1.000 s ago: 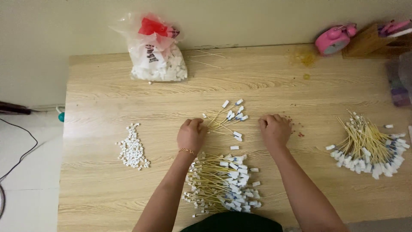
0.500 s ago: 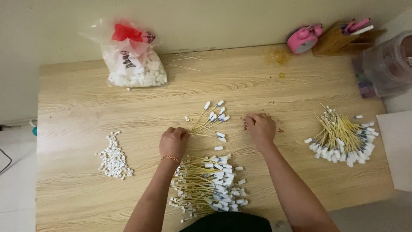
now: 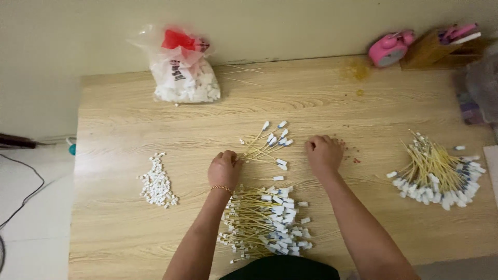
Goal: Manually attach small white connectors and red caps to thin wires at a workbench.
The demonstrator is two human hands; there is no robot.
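The wooden surface [image 3: 129, 124] took up nearly the whole view, its far edge against a pale wall. Near the far left corner sat a clear plastic bag [image 3: 184, 70] w/ a red top, full of small white pieces. At the far right corner stood a wooden holder [image 3: 438, 49] w/ a pink clock [image 3: 389, 49] just beside it.

By the near edge, between the person's forearms, lay the big pile of yellow cables [image 3: 264, 220] w/ white plug ends, approx. centre. A second heap of yellow cables w/ blue-and-white ends [image 3: 438, 171] lay toward the right edge, well apart from the hands. Toward the left edge was a little mound of white caps [image 3: 155, 181].

At mid-surface a small fan of yellow cables [image 3: 267, 145] spread out, plug ends pointing to the far edge. The left hand [image 3: 224, 170] was curled knuckles-up at the fan's near-left end, touching the strands; couldn't tell if it gripped any. The right hand [image 3: 324, 154] was also curled, fingers tucked under, resting on the surface just right of the fan; couldn't tell what, if anything, it held. A few tiny red specks [image 3: 353, 155] lay beside it.
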